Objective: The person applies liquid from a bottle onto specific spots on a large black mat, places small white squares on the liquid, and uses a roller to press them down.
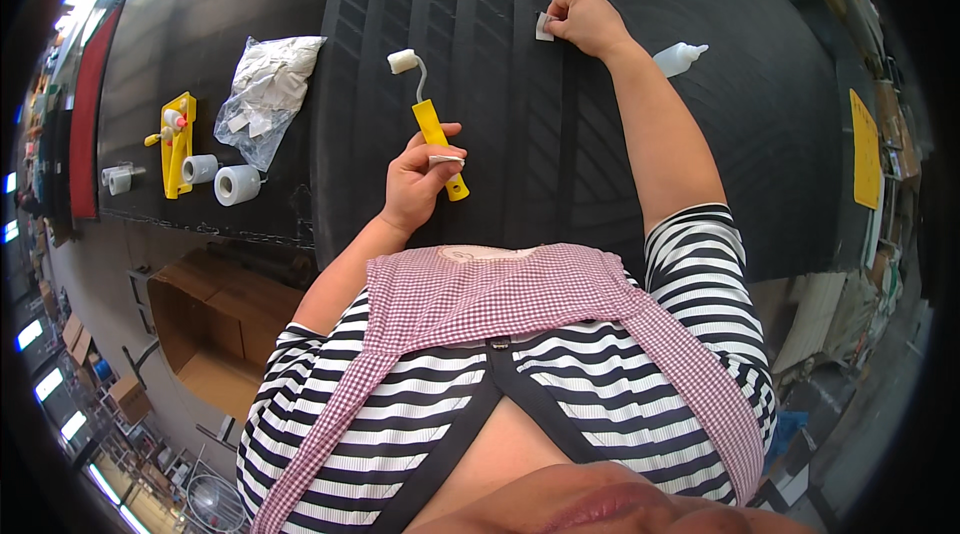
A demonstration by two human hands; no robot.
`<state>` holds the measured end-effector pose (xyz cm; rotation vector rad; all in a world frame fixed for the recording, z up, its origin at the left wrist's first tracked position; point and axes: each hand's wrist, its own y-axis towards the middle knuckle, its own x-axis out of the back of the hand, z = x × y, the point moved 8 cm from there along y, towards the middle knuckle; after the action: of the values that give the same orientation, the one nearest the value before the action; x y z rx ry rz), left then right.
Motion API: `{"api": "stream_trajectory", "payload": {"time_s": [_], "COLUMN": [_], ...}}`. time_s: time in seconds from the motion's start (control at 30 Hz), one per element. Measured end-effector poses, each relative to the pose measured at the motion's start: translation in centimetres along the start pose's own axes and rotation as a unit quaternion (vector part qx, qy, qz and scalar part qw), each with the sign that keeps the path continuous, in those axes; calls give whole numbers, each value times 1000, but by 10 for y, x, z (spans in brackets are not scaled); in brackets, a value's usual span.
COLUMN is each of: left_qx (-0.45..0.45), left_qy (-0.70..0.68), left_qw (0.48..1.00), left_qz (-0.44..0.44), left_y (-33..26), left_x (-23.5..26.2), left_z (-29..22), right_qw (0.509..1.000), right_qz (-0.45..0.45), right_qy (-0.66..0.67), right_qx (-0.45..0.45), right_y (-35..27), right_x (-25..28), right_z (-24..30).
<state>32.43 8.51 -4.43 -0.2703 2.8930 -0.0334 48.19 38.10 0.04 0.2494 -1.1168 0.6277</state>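
My left hand (408, 186) is closed around a small paint roller, its yellow handle (427, 121) slanting away from me and its white roller head at the far end. Thin white pieces (447, 161) are also pinched between that hand's thumb and fingers. Farther off and to the right, my right hand (592, 26) pinches a small white square (543, 30) at the surface of a black patterned sheet (490, 124). Whether the square is pressed flat, I cannot tell. Just right of my right forearm lies a white squeeze bottle (678, 59) with a pointed nozzle.
On the left, a clear bag of white pieces (270, 84) lies near a yellow holder (177, 159) and white rolls (237, 186). An open cardboard box (215, 329) stands below the table's near left edge. A yellow panel (864, 149) sits at the right.
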Motion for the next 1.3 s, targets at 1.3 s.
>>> {"api": "stream_trajectory", "payload": {"time_s": [1.3], "left_qx": [-10], "left_qy": [32], "left_qw": [999], "left_qz": [1], "left_y": [-1], "left_x": [-3], "left_z": [-6], "right_qw": [968], "right_qz": [-235], "right_qy": [82], "right_qx": [-7], "right_y": [-25], "right_x": [29], "right_z": [15]}}
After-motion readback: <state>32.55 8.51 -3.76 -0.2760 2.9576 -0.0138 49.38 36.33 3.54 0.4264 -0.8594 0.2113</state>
